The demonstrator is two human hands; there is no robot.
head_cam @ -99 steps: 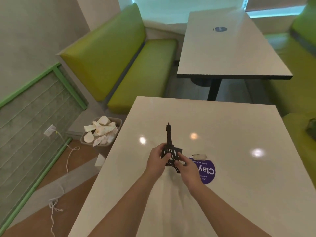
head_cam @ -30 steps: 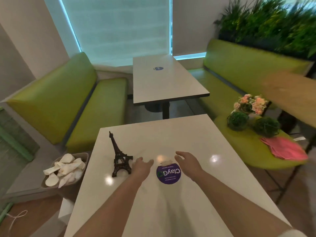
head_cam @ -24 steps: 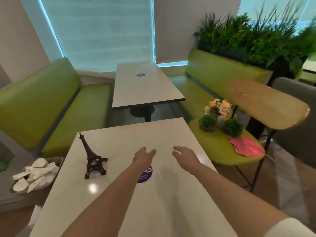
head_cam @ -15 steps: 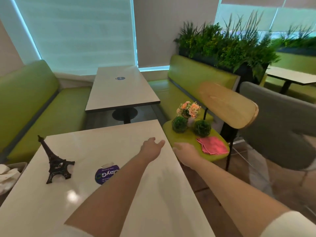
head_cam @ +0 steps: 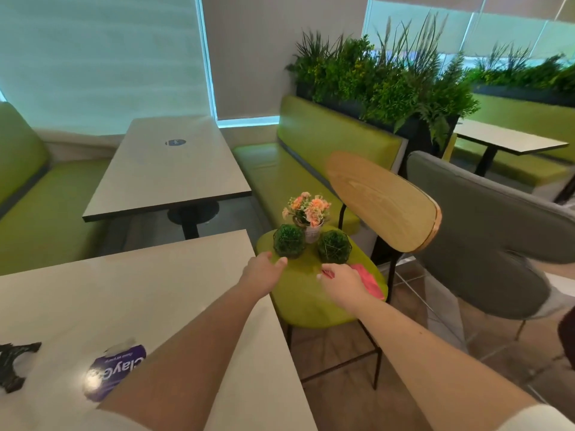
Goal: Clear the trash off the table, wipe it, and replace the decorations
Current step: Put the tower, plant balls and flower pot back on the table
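Note:
On the green seat of a chair (head_cam: 306, 301) beside the white table (head_cam: 155, 293) stand two round green plant balls, one on the left (head_cam: 288, 241) and one on the right (head_cam: 334, 246), with a small pot of pink flowers (head_cam: 308, 216) behind them. A pink cloth (head_cam: 370, 283) lies on the seat too. My left hand (head_cam: 264, 272) reaches out empty, fingers loose, just short of the left ball. My right hand (head_cam: 342, 283) hovers empty over the seat, partly covering the cloth. The dark Eiffel tower model (head_cam: 12, 365) stands on the table's left edge of view.
A purple round sticker (head_cam: 116, 373) lies on the table by my left forearm. The chair has a wooden backrest (head_cam: 382, 200). A grey armchair (head_cam: 485, 241) stands to the right, a second table (head_cam: 174, 169) and green benches beyond, planters behind.
I let go of the tower model, which now stands on the table. My view swung right and both hands moved off the table toward the decorations on the chair seat.

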